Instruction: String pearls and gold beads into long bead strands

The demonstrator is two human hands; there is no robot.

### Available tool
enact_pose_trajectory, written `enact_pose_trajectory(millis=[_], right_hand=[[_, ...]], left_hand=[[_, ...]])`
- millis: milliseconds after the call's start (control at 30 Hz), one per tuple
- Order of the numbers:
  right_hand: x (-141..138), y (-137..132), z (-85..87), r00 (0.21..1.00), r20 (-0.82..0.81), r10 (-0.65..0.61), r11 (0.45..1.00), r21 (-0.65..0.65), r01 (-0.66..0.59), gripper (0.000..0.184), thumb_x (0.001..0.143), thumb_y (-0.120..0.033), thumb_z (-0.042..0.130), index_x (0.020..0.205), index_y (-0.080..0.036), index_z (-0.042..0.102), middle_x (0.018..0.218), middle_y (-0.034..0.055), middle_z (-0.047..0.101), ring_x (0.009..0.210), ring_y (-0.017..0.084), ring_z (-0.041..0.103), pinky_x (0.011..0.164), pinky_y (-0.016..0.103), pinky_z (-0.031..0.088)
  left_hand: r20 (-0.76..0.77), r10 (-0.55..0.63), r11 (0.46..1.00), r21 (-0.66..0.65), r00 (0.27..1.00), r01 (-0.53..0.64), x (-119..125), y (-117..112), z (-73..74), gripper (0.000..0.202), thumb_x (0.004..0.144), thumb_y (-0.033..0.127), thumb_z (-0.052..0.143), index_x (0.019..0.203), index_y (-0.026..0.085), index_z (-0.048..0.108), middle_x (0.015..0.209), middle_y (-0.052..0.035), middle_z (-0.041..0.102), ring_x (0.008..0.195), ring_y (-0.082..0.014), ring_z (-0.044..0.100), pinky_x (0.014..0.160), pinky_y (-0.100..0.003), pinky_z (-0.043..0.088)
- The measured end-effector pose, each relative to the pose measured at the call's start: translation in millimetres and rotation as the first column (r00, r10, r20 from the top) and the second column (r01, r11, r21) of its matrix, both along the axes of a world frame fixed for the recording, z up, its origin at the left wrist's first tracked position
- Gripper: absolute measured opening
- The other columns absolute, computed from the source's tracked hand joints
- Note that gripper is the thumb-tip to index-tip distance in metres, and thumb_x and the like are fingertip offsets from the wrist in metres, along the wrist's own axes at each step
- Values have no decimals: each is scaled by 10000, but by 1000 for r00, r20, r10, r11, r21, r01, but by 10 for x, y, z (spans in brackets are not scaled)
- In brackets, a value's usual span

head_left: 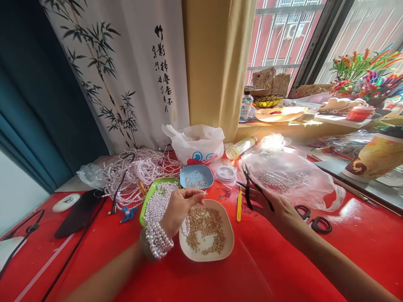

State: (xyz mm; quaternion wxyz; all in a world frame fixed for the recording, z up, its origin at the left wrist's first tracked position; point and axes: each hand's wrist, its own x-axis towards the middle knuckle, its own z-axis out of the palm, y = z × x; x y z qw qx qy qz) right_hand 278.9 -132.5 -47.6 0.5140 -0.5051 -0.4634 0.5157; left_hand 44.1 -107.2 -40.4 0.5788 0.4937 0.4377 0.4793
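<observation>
My left hand is closed in a pinch above the dishes, with a small pale bit showing at its fingertips. A short strand of pale beads hangs below that hand, over the cream dish of gold beads. Several rows of pearly beads wrap the left wrist. My right hand grips black-handled pliers, their jaws apart and pointing up and away. Left of the cream dish, partly behind my left hand, is a green dish of white pearl beads.
Behind lie a blue dish, a spool and a white plastic bag. Yellow tweezers and black scissors flank my right hand. Pearl strands, a blue clip, a phone and cables are leftward; a cup stands right.
</observation>
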Motion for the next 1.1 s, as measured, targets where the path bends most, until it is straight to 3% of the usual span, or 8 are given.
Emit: enact_pose_trajectory(millis=[133, 267, 333, 433, 533, 733, 933, 1100], right_hand=[[-161, 274, 184, 926, -376, 39, 999, 4, -41, 305, 756, -379, 401, 930, -193, 569, 1048, 71, 579, 1007, 209, 511, 875, 358, 397], [-274, 340, 267, 852, -466, 240, 970, 75, -232, 347, 716, -305, 363, 957, -167, 572, 951, 78, 588, 897, 209, 541, 786, 361, 432], [-333, 272, 241, 872, -386, 302, 950, 47, -308, 321, 689, -264, 406, 942, -165, 576, 851, 63, 588, 804, 191, 548, 726, 344, 440], [-428, 109, 179, 932, -79, 353, 933, -46, -357, 243, 658, -234, 489, 868, -169, 593, 758, 37, 573, 751, 181, 526, 703, 326, 421], [-501, -24, 175, 914, 170, 368, 930, -76, -361, 199, 651, -247, 514, 819, -190, 605, 790, 33, 579, 799, 201, 512, 729, 338, 408], [-526, -64, 237, 885, 233, 403, 914, -61, -401, 305, 699, -271, 471, 964, -196, 603, 892, 45, 609, 877, 219, 526, 772, 352, 416], [-510, -48, 152, 825, 403, 397, 900, 6, -436, 286, 750, -279, 444, 976, -168, 580, 891, 49, 613, 820, 194, 544, 708, 318, 442], [-536, -49, 109, 757, 612, 229, 905, 153, -398, 281, 788, -310, 419, 959, -156, 580, 878, 70, 627, 770, 185, 563, 647, 293, 454]], left_hand=[[13, -15, 1000, 13, 1000, 15, -8, 13, -10, 173, 584, 263, 696, 677, 124, 653, 508, 22, 574, 428, -31, 431, 457, -162, 357], [27, -1, 1000, 17, 1000, 1, -20, 43, -20, 176, 580, 263, 698, 685, 126, 661, 519, 13, 586, 458, -51, 469, 485, -176, 391], [42, 9, 1000, 18, 999, -10, -27, 60, -23, 182, 574, 265, 700, 690, 128, 667, 545, 4, 601, 475, -60, 486, 495, -183, 404], [36, 24, 999, 38, 999, -26, -33, 77, -24, 193, 560, 272, 705, 683, 127, 673, 587, -16, 625, 505, -80, 515, 521, -204, 429], [7, 28, 996, 82, 1000, -29, -32, 80, -27, 184, 562, 272, 703, 677, 131, 675, 606, -25, 637, 535, -100, 542, 556, -227, 451], [-18, 0, 996, 85, 1000, 1, -32, 77, -35, 154, 575, 247, 696, 681, 138, 675, 570, -8, 628, 540, -96, 553, 581, -221, 455], [-14, -12, 998, 62, 1000, 13, -29, 86, -37, 158, 568, 260, 702, 666, 140, 672, 547, -4, 618, 526, -91, 543, 580, -220, 449], [4, 2, 999, 41, 1000, -2, -22, 75, -25, 180, 553, 270, 710, 669, 137, 676, 546, -5, 617, 509, -85, 530, 573, -219, 444]])
